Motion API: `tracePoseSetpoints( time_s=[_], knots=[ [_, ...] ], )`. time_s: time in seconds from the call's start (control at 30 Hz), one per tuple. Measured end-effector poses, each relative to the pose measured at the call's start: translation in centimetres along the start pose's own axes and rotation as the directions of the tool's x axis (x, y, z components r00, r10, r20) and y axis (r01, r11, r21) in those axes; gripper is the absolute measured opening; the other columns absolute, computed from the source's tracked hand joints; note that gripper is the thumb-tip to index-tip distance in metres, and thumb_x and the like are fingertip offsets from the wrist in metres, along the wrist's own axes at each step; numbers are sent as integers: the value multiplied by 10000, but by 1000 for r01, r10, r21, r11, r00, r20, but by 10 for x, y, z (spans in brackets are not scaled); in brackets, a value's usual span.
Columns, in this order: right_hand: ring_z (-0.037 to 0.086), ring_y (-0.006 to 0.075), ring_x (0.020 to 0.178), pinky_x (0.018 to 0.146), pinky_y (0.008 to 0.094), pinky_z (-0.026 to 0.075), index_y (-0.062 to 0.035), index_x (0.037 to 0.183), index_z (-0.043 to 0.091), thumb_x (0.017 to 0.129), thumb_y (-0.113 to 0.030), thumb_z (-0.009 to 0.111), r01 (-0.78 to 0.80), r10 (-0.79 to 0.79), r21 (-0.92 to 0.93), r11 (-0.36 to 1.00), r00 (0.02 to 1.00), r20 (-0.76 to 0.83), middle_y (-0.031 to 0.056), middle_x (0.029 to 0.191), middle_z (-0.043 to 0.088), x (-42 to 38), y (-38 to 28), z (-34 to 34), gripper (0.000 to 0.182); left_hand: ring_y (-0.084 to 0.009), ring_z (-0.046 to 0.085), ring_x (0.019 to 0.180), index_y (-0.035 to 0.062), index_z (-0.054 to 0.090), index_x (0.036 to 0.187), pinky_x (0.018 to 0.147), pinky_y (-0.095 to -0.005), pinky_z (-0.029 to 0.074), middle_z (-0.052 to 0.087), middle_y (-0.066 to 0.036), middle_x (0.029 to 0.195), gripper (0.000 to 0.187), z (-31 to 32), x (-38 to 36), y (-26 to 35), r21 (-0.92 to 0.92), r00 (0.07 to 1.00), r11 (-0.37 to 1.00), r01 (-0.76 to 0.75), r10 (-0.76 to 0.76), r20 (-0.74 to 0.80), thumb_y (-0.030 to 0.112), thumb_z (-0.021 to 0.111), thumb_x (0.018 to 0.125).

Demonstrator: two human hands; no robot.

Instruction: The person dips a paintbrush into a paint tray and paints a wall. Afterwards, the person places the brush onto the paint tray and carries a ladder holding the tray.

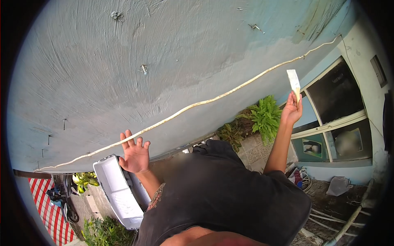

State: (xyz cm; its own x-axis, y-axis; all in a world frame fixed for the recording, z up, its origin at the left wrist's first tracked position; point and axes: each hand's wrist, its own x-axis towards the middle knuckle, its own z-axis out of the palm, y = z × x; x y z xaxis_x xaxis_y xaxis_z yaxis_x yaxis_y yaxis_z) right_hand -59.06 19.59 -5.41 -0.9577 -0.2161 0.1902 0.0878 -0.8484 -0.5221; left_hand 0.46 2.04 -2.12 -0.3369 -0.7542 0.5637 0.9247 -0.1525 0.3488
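My left hand (136, 157) is raised in front of the grey wall (123, 94), palm towards me and fingers apart. Its fingertips overlap a long pale cable (193, 105) that runs slantwise across the wall. Further right, my right hand (292, 110) is held up with its fingers around the handle of a paintbrush (293, 80). The brush's flat white end points upward, away from my palm. Below my left hand stands a long white tray (123, 201) with smears inside it.
Nails and hooks (143, 69) stick out of the wall. A green fern (265, 117) grows near the wall's foot, left of a framed window (336, 112). Coiled hose (306, 180) and a clear plastic piece (339, 185) lie lower right. A leafy plant (106, 232) stands lower left.
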Motion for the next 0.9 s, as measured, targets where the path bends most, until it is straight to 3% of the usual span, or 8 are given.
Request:
tracePoseSetpoints(
  time_s=[0.13, 0.3, 0.4, 0.43, 0.47, 0.67, 0.8, 0.9],
  knots=[
    [623, 403, 1177, 1064, 427, 522, 127, 1428, 394, 1036, -139, 479, -10, -68, 194, 981, 918, 390, 272, 1127, 664, 39, -72, 43, 481, -335, 498, 1308, 157, 260, 1591, 1055, -568, 420, 283, -77, 1646, 837, 0, 2, -4, 56, 996, 997, 48, -43, -83, 418, 655, 901],
    [625, 350, 1199, 1056, 406, 527, 124, 1418, 428, 1037, -168, 538, 24, 169, -299, 954, 782, 601, 223, 1120, 666, 0, -73, 159, 492, -362, 487, 1321, 154, 284, 1580, 1050, -575, 427, 276, -108, 1644, 807, -4, 1, -5, 58, 996, 997, 46, -41, -82, 415, 645, 907],
    [660, 289, 1145, 979, 380, 557, 87, 1309, 587, 1001, -139, 611, 187, 385, -565, 804, 561, 733, 162, 1124, 662, -11, -63, 212, 383, -384, 477, 1330, 149, 290, 1576, 1052, -582, 427, 275, -127, 1641, 792, -4, 1, -4, 51, 997, 998, 36, -33, -68, 414, 637, 915],
    [679, 265, 1067, 904, 374, 562, 50, 1247, 645, 982, -125, 633, 460, 419, -595, 659, 432, 798, 131, 1111, 663, -12, -59, 227, 318, -385, 475, 1334, 149, 291, 1576, 1055, -580, 426, 275, -127, 1641, 791, -4, 1, -4, 55, 998, 998, 37, -33, -60, 414, 636, 916],
    [699, 240, 988, 829, 368, 567, 13, 1185, 703, 964, -111, 656, 701, 482, -533, 474, 300, 823, 100, 1097, 663, -15, -52, 237, 258, -385, 475, 1334, 149, 291, 1576, 1055, -580, 426, 275, -127, 1641, 791, -4, 1, -4, 56, 998, 998, 37, -33, -61, 414, 636, 916],
    [691, 279, 860, 753, 400, 549, -62, 1190, 713, 923, -75, 689, 908, 577, -226, 352, -21, 816, 109, 1081, 710, -22, 16, 236, 268, -380, 482, 1329, 148, 293, 1575, 1054, -571, 430, 273, -129, 1641, 791, -4, 2, -4, 87, 994, 995, 54, -46, -96, 421, 635, 915],
    [704, 299, 898, 758, 381, 566, -64, 1190, 708, 904, -67, 708, 901, 592, -271, 337, 21, 806, 127, 1114, 723, -16, 5, 257, 286, -375, 491, 1322, 145, 296, 1573, 1043, -566, 440, 274, -128, 1641, 789, -3, 0, -4, 96, 993, 994, 56, -45, -109, 432, 627, 916],
    [713, 314, 1002, 831, 362, 587, -38, 1195, 701, 865, -11, 729, 921, 341, -127, 368, -6, 940, 146, 1179, 715, -8, -41, 295, 332, -372, 494, 1319, 145, 297, 1573, 1040, -564, 442, 282, -128, 1637, 789, -5, 2, -5, 101, 994, 994, 50, -39, -105, 435, 624, 917]
  ],
)
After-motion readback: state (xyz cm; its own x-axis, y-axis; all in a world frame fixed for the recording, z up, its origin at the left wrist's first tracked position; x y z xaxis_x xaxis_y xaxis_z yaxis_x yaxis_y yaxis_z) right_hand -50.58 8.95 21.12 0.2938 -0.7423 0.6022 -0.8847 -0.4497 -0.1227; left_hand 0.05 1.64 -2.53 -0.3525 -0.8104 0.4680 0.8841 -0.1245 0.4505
